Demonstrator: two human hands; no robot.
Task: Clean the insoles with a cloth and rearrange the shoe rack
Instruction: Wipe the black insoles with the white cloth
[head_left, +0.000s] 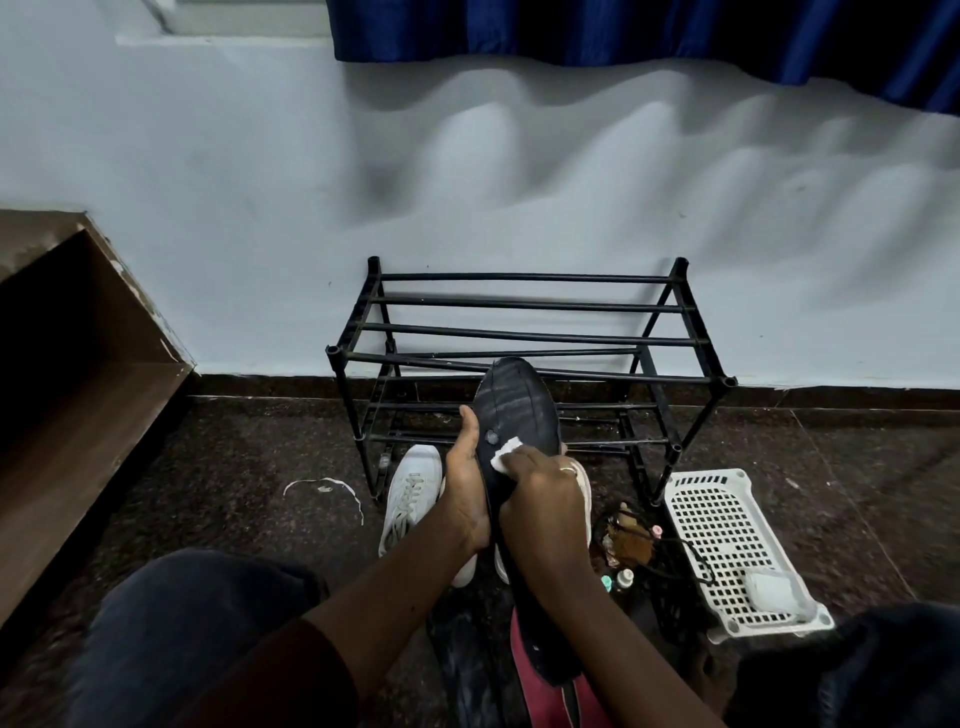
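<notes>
Left hand (466, 493) grips insole (519, 405) — right hand (545, 501) holds cloth (505, 456).

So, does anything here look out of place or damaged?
Yes: small bottles and dark cords lie heaped on the dark stone floor beside the white perforated plastic basket, not in it. A thin white curved mark is on the floor at left, and the brown wooden cabinet has a chipped edge.

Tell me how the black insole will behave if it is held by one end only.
The insole looks thin, so it would probably flex and droop. Likely light: the left hand holds it up by one edge. Its matte face suggests little slip under the cloth in the right hand.
</notes>
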